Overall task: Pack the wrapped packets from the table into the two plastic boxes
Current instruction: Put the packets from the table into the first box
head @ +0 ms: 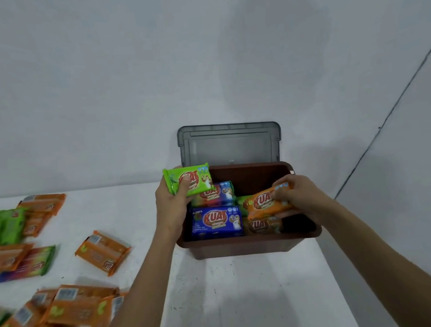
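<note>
I have the left hand (172, 204) gripping a green packet (188, 180): the thumb lies across its printed face and the fingers (184, 186) curl behind it, holding it over the far left corner of the brown box (248, 244). Just below and to the right of those fingers, inside the box, a rainbow packet (214, 194) lies flat, and nearer to me a blue packet (216, 221) lies flat beside it. The right hand (298, 194) pinches an orange packet (268, 201) by its right end, fingertips bunched on its upper edge, and the packet sits tilted within the right half of the box opening. Directly under those fingers a second orange packet (264, 225) rests low in the box, partly in shadow. Beyond both hands a grey lid (229, 144) stands upright behind the box; I cannot tell whether it is hinged or only leaning there. The box stands on the white tabletop (239, 296). Well to the left of the left fingers, loose packets (103, 252) lie scattered on the tabletop, mostly orange with some green, many of them overlapping and blurred.
</note>
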Demonstrator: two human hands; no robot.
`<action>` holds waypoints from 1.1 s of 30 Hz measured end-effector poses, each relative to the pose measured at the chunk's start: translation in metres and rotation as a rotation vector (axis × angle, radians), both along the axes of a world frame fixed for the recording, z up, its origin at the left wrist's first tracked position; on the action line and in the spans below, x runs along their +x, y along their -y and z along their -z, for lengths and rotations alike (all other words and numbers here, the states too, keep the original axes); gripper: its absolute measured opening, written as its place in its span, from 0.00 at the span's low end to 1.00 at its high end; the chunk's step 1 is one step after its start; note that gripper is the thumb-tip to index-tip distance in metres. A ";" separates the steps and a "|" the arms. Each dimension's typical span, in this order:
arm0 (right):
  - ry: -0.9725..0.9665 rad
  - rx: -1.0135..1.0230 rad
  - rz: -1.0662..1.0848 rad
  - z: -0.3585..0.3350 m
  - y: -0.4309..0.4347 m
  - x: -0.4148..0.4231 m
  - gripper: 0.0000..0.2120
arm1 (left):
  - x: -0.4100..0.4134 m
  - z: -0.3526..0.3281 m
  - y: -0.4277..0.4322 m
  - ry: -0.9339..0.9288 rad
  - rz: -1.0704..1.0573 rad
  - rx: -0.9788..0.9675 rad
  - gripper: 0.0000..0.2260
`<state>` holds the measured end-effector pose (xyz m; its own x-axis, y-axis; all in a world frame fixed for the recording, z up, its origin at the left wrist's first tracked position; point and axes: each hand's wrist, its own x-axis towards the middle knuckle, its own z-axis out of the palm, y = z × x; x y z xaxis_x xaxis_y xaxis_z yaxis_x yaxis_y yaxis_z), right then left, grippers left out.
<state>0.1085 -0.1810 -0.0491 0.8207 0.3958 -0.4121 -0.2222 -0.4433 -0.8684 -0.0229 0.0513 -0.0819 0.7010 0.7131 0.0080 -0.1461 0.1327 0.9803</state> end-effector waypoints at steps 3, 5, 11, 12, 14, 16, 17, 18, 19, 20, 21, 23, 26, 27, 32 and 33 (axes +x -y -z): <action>0.002 -0.093 -0.070 0.007 -0.003 0.000 0.13 | 0.000 0.003 0.000 -0.012 -0.022 0.011 0.11; -0.008 -0.141 -0.107 0.011 -0.008 -0.001 0.14 | -0.001 0.003 0.001 -0.016 -0.020 0.034 0.12; 0.027 -0.257 -0.219 0.030 -0.016 0.003 0.15 | -0.002 0.005 0.003 -0.035 -0.013 0.107 0.08; 0.058 -0.288 -0.244 0.031 -0.017 0.005 0.14 | -0.002 0.005 0.003 -0.038 -0.014 0.114 0.09; 0.136 -0.362 -0.303 0.032 -0.020 0.009 0.14 | -0.002 0.005 0.004 -0.047 -0.014 0.123 0.11; 0.233 -0.476 -0.379 0.031 -0.023 0.010 0.16 | -0.002 0.005 0.003 -0.055 -0.020 0.121 0.13; 0.286 -0.542 -0.418 0.030 -0.026 0.012 0.18 | -0.001 0.005 0.003 -0.060 -0.021 0.122 0.13; 0.328 -0.598 -0.453 0.031 -0.028 0.014 0.20 | -0.001 0.005 0.003 -0.064 -0.021 0.127 0.14; 0.355 -0.643 -0.483 0.033 -0.031 0.017 0.22 | -0.001 0.006 0.003 -0.068 -0.022 0.133 0.14; 0.366 -0.677 -0.510 0.034 -0.033 0.019 0.24 | -0.001 0.006 0.003 -0.071 -0.022 0.137 0.14; 0.380 -0.709 -0.541 0.035 -0.034 0.021 0.27 | -0.001 0.006 0.003 -0.073 -0.023 0.139 0.14; 0.406 -0.782 -0.599 0.039 -0.036 0.023 0.31 | -0.001 0.007 0.002 -0.079 -0.027 0.142 0.13; 0.436 -0.829 -0.653 0.043 -0.036 0.021 0.31 | 0.000 0.008 0.001 -0.092 -0.029 0.144 0.12; 0.445 -0.831 -0.663 0.045 -0.036 0.020 0.30 | 0.000 0.009 0.001 -0.099 -0.028 0.147 0.12; 0.475 -0.851 -0.731 0.050 -0.036 0.023 0.29 | 0.000 0.007 0.003 -0.108 -0.022 0.177 0.10; 0.476 -0.858 -0.743 0.050 -0.037 0.023 0.29 | 0.000 0.006 0.003 -0.114 -0.024 0.189 0.10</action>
